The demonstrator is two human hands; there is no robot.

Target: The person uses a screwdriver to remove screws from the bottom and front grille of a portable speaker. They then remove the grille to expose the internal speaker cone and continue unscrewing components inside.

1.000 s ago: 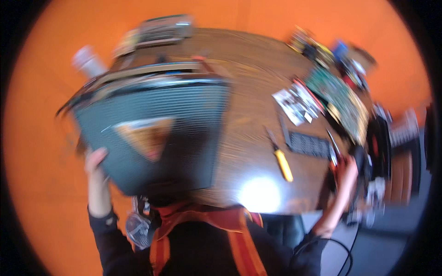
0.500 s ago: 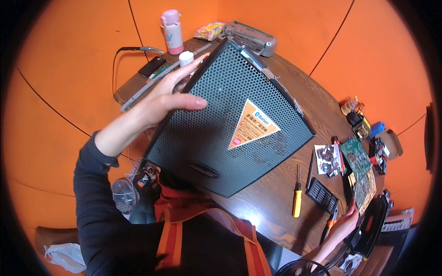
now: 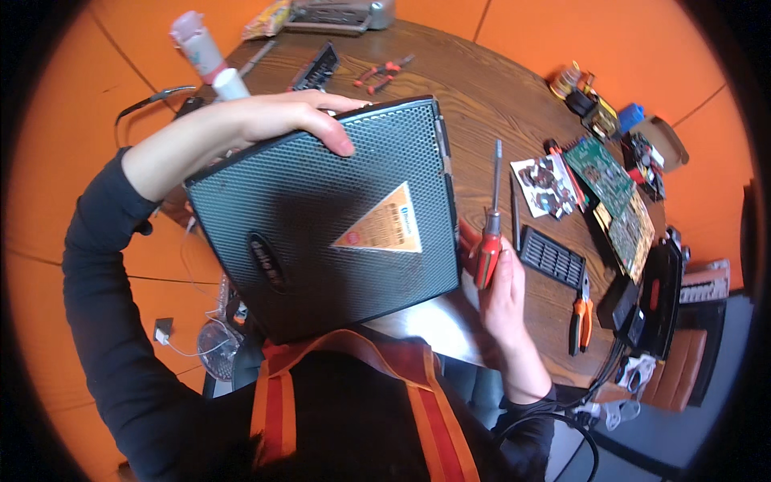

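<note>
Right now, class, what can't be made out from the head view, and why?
Speaker: back, hidden by its own grille front, head view.
Left hand: palm, turned away from the head camera.
Triangular sticker: finest print too small, head view.
Green circuit board: individual components too small, head view.
Grey case: far part, cut off by the head view's upper edge.

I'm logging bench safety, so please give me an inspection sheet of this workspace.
Surface: brown wooden table, bright glare on the near side.
Things in hand: mesh-fronted unit with a triangular sticker; red-handled screwdriver, tip pointing away.
Clutter: green circuit board, black tray and orange-handled pliers, right of the unit.
Hands: left hand grips the unit's far edge; right hand holds the screwdriver.
Cables: black cable loops at lower right; white cable at lower left.
Surroundings: orange wall with dark seams.
</note>
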